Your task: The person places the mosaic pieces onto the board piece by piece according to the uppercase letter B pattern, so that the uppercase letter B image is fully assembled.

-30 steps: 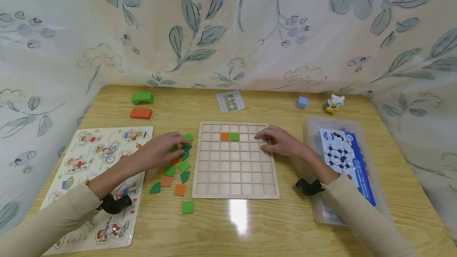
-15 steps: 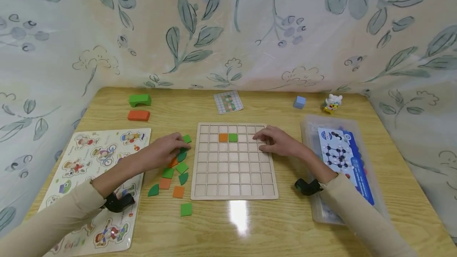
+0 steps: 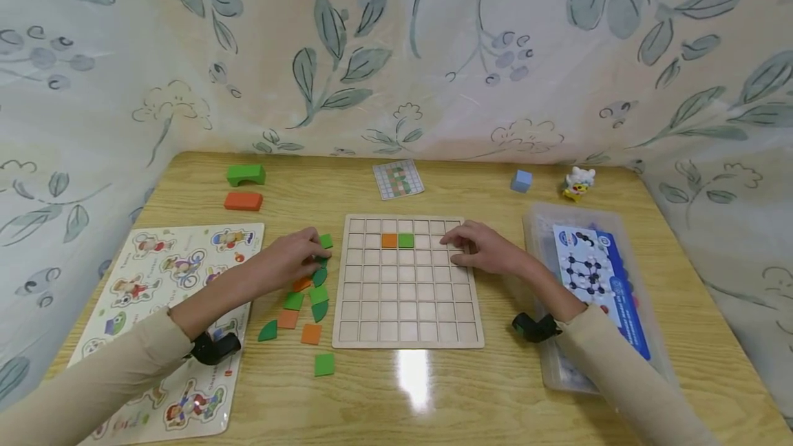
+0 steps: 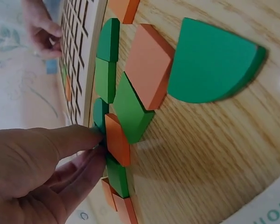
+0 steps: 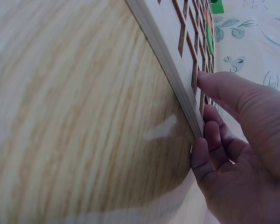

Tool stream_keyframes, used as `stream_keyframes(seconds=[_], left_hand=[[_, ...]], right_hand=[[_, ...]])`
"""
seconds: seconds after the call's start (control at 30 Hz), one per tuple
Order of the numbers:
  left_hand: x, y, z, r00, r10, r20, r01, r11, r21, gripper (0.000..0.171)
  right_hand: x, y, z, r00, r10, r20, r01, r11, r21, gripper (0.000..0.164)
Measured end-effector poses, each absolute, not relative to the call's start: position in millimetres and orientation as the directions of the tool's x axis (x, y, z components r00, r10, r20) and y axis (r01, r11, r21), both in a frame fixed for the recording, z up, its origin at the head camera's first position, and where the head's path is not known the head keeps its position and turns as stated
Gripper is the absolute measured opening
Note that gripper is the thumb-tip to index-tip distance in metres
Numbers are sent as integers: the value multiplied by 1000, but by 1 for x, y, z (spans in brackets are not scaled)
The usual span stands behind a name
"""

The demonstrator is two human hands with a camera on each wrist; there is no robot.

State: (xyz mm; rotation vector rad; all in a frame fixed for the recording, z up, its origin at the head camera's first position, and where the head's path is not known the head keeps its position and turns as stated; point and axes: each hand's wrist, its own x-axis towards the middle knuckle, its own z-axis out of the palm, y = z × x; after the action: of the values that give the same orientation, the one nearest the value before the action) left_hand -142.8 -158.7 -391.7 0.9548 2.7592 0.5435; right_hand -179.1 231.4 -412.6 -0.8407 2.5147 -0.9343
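My left hand [image 3: 294, 259] is over the upper part of a loose heap of flat wooden tiles, left of a gridded wooden board [image 3: 405, 322]. In the left wrist view, its thumb and finger pinch a dark green tile [image 4: 102, 141], mostly hidden by the fingertips. Beside them lie an orange tile [image 4: 117, 140] and a green square tile [image 4: 132, 109]. My right hand [image 3: 486, 248] rests on the board's right edge, thumb on the grid and other fingers loosely bent at the side. An orange square [image 3: 389, 240] and a green square [image 3: 405, 240] sit side by side in the grid.
A pattern card [image 3: 398, 179] lies behind the board. Left stands a picture puzzle [image 3: 149, 294], with green [image 3: 246, 174] and red blocks [image 3: 243, 201] beyond it. Right are a clear plastic box [image 3: 545, 356], a blue cube [image 3: 522, 181] and a small figurine [image 3: 579, 183].
My left fingers have drawn together at the upper tiles, and a green square tile below them has turned slightly. The right hand stays on the board's edge.
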Motion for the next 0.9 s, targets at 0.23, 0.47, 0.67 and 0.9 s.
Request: stream_keyframes(seconds=[0.23,0.47,0.67,0.9], left_hand=[[-144,-158,-392,-787,614,-61,548,741,389,25],[-143,-157,-391,-768,641,-16,589,715,376,17],[-140,-157,-393,-771,637,-7,590,719,367,16],[-140,-156,-393,-765,645,-5,609,725,322,12]], right_hand=[[-178,230,-411,-767,-637,-81,-426,598,-679,31],[-177,230,-409,-770,-632,-88,-422,607,-673,32],[-177,230,-407,-764,-640,-84,-430,602,-673,32],[-178,230,-409,-767,-635,-94,-420,607,-675,32]])
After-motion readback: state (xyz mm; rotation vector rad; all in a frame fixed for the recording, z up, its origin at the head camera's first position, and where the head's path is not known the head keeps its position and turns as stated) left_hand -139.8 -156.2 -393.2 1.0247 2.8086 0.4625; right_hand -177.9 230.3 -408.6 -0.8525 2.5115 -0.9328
